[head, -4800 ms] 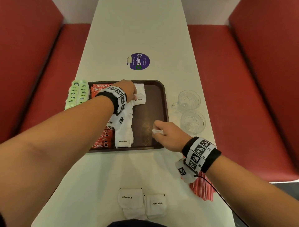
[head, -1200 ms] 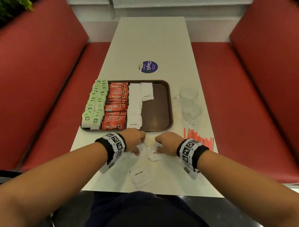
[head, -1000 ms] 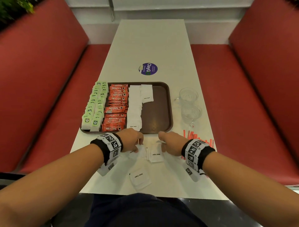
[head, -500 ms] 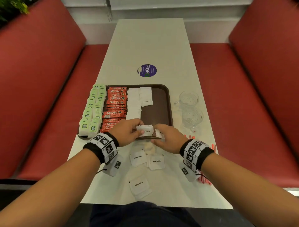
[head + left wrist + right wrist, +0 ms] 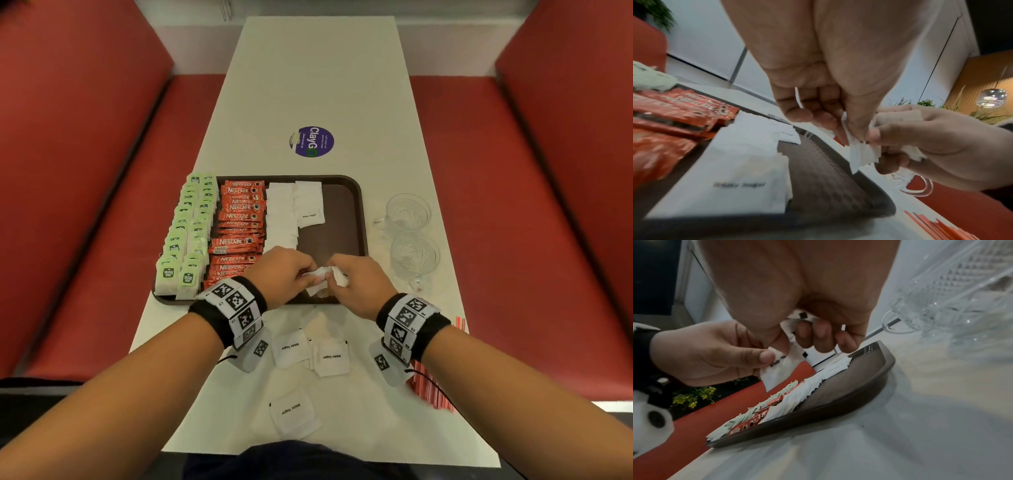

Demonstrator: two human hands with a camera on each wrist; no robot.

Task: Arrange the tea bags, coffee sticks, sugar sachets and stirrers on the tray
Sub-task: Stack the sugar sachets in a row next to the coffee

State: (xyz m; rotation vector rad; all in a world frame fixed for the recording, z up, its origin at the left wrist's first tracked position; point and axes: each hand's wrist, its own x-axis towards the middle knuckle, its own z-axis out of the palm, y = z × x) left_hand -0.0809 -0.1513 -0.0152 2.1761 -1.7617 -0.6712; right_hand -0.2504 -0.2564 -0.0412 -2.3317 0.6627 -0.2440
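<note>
Both hands meet low in the centre of the head view, over the near edge of the brown tray (image 5: 361, 219). The left hand (image 5: 284, 277) pinches a white sugar sachet (image 5: 320, 274) between thumb and curled fingers, and the right hand (image 5: 356, 284) is clamped on more sachets (image 5: 797, 331). More loose sugar sachets (image 5: 291, 347) lie on the table below the wrists.

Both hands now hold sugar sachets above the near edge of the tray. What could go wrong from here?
1. The left hand and right hand pinch several sugar sachets together over the tray rim; one may slip and land crooked or outside.
2. Setting them down could nudge the neat white row beside the coffee sticks.
3. The two glass cups stand close to the right forearm; a wide sweep might knock them.
</note>
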